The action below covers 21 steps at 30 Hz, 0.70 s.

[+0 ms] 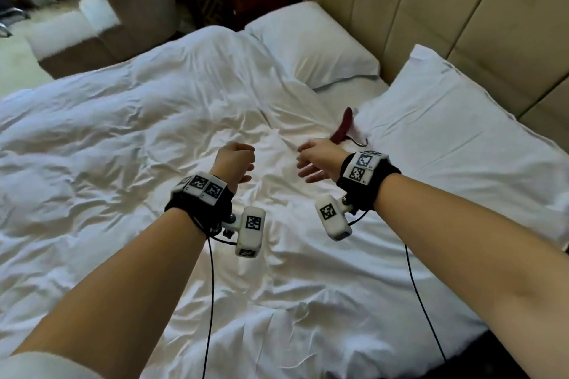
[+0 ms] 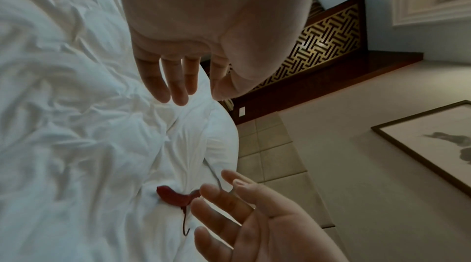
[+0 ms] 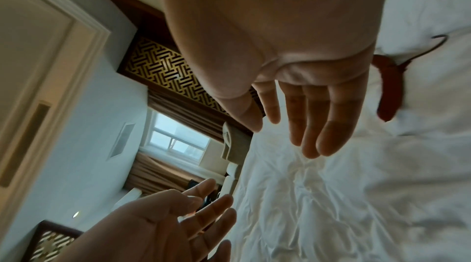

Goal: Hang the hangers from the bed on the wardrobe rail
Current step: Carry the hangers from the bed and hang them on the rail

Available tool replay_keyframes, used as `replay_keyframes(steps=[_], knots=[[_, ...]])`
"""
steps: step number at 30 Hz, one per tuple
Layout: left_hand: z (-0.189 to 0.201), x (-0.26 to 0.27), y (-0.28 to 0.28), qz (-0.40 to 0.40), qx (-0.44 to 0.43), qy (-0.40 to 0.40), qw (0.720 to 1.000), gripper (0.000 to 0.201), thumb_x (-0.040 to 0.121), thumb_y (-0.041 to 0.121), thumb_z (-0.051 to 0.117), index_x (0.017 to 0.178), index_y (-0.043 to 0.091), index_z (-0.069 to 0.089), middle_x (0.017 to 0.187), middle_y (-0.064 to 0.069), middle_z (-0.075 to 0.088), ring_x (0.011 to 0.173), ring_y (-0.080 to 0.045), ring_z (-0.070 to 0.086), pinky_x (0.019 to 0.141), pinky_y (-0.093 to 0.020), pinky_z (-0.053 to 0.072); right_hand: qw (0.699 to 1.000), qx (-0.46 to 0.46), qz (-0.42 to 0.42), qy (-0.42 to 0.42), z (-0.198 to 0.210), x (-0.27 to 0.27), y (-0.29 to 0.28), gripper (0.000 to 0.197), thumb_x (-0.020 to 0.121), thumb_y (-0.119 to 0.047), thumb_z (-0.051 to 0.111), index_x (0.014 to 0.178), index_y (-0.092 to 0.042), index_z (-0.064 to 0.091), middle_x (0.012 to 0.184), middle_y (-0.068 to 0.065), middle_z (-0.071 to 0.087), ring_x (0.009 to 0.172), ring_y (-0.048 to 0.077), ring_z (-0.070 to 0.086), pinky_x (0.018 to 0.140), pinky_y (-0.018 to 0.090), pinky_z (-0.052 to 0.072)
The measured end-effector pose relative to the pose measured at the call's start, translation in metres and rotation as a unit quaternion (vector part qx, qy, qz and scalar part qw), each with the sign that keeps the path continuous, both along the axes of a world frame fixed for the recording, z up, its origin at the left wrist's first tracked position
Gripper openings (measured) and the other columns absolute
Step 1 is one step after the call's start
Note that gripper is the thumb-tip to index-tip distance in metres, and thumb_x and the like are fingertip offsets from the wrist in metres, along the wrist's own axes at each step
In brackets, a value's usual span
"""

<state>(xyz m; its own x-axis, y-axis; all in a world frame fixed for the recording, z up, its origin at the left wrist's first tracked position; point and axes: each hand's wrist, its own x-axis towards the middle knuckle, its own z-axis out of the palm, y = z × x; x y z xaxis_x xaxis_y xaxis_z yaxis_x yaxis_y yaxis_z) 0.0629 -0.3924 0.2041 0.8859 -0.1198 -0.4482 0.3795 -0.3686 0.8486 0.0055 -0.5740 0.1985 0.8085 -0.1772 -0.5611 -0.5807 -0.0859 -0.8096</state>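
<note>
- dark red wood marks the hanger [image 1: 344,129], which lies on the white duvet [image 1: 138,138] of the bed, in the fold where the duvet meets the near pillow [image 1: 455,144].
- only part of the hanger shows; one curved arm rises out of the fold toward the padded headboard [image 1: 431,9], and the rest is tucked under cloth or hidden behind the right wrist.
- its thin metal hook [image 2: 185,226] lies flat on the duvet, curling away from the wooden body; in the head view the hook points toward the near pillow.
- right hand [image 1: 314,160] hovers over the duvet just short of the hanger, palm turned inward, its grip apart with fingers [image 3: 331,125] loosely extended and holding nothing.
- left hand [image 1: 235,161] hovers beside the right hand, farther from the hanger, wrist bent down; its grip is also apart, fingers [image 2: 178,83] relaxed and slightly bent, nothing in them.
- both forearms reach out over the bed, each wrist wrapped in a black band with white marker blocks and a trailing cable.
- neither hand touches the hanger or the duvet.
- a second pillow [image 1: 311,40] lies beyond the hanger against the headboard.
</note>
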Motion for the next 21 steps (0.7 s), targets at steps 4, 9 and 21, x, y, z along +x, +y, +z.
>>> replay_keyframes(steps=[4, 9, 21], knots=[[-0.037, 0.022, -0.045, -0.003, 0.012, 0.025, 1.0, 0.022, 0.088, 0.002, 0.049, 0.102, 0.012, 0.063, 0.085, -0.005, 0.058, 0.083, -0.02, 0.058, 0.068, -0.031, 0.048, 0.999, 0.038, -0.025, 0.029, -0.042, 0.024, -0.046, 0.012, 0.096, -0.006, 0.051, 0.107, -0.01, 0.054, 0.095, 0.014, 0.057, 0.075, 0.026, 0.063, 0.065, 0.035, 0.054], [-0.093, 0.064, -0.116, 0.007, 0.042, 0.061, 0.997, 0.026, 0.089, 0.0, 0.047, 0.108, 0.01, 0.062, 0.081, -0.004, 0.056, 0.079, -0.018, 0.055, 0.074, -0.034, 0.049, 0.991, 0.084, -0.064, 0.081, -0.107, 0.069, -0.109, 0.013, 0.097, -0.003, 0.047, 0.091, -0.012, 0.055, 0.082, 0.011, 0.055, 0.066, 0.024, 0.059, 0.064, 0.034, 0.051], [-0.212, 0.121, -0.223, -0.019, 0.082, 0.109, 0.99, 0.037, 0.088, 0.002, 0.051, 0.123, 0.01, 0.058, 0.102, -0.006, 0.055, 0.079, -0.016, 0.052, 0.069, -0.031, 0.047, 0.958, 0.189, -0.157, 0.149, -0.226, 0.118, -0.189, 0.011, 0.1, -0.012, 0.047, 0.091, -0.015, 0.052, 0.088, 0.013, 0.055, 0.068, 0.026, 0.058, 0.063, 0.035, 0.051]])
